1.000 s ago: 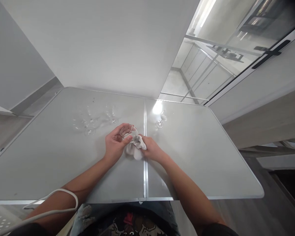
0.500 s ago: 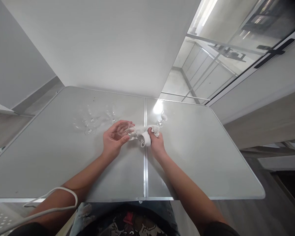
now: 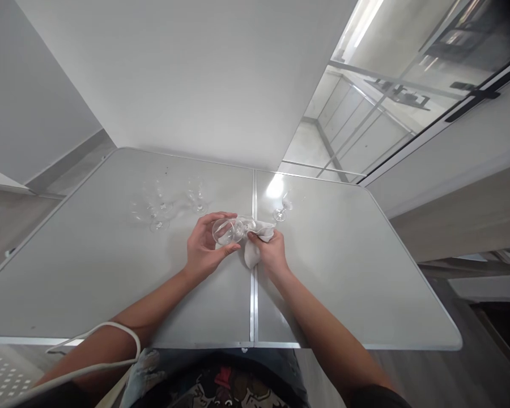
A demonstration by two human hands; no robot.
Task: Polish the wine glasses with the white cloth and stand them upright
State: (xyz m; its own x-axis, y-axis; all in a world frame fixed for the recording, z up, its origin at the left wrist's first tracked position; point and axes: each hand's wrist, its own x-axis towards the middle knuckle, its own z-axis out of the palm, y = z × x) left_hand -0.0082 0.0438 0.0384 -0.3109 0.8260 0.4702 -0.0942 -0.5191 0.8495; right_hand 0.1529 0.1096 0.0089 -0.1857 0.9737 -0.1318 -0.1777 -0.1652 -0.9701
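Tipped on its side above the table's middle is a clear stemmed glass [image 3: 225, 232]. Its round end lies in my left hand [image 3: 204, 245], whose fingers and thumb curve around it. My right hand [image 3: 271, 249] pinches a white cloth [image 3: 253, 255] against the other end of the glass, to the right. Part of the cloth hangs down below the right fingers. The cloth and fingers hide some of that end of the glass.
Several clear stemmed glasses [image 3: 158, 224] stand at the left of the white folding table [image 3: 348, 272]; another glass [image 3: 198, 206] is behind my left hand. One more glass [image 3: 280, 214] stands beyond my right hand. A white cable [image 3: 123, 324] crosses my left forearm.
The glass has turned in my hands, and its stem end now meets the cloth more closely. The cloth has shifted and hangs lower. The view has moved slightly.
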